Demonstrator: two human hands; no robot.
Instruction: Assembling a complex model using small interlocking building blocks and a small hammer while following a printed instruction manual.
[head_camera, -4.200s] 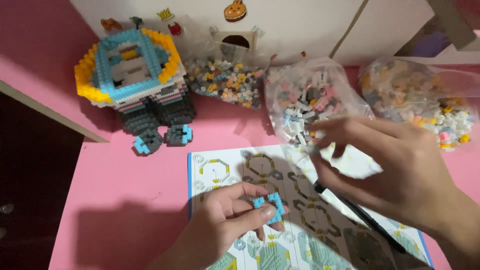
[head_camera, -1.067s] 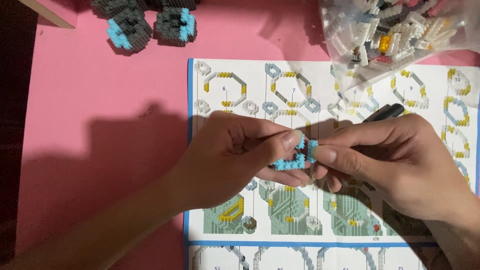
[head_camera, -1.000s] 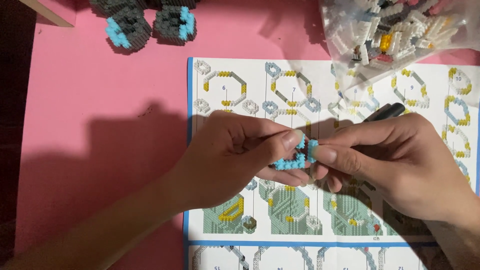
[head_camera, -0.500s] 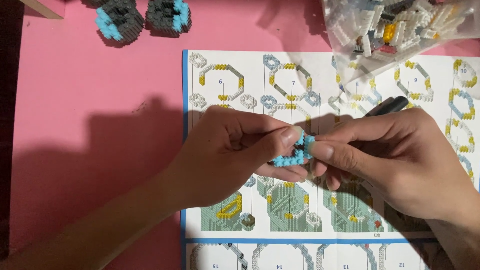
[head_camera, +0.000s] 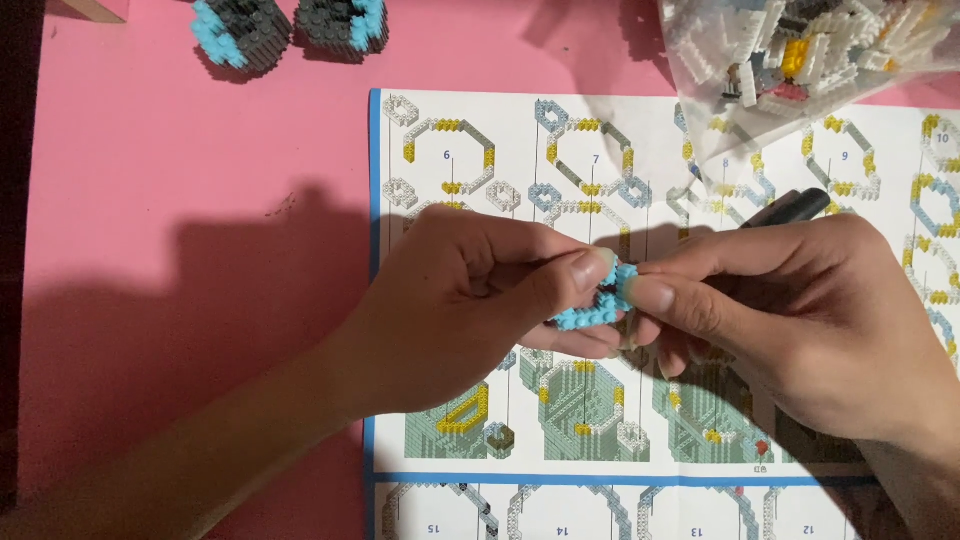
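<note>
The two hands have stayed close together since a moment ago, and the whole view has slid a little, so the dark and blue block pieces (head_camera: 287, 30) now sit nearer the top edge. The left hand (head_camera: 470, 300) and the right hand (head_camera: 800, 320) meet in the middle. Between their fingertips is a small blue block piece (head_camera: 597, 305). The left thumb and fingers pinch it from one side, and the right thumb and pointer finger pinch it from the other. It may be a little ring of blocks, but the fingers hide most of it. Right under the fingers lies the picture sheet (head_camera: 600, 150) on the pink table (head_camera: 180, 200). A black pen (head_camera: 790, 208) peeks out just behind the right fingers. Far above them is a clear bag of blocks (head_camera: 800, 50).
</note>
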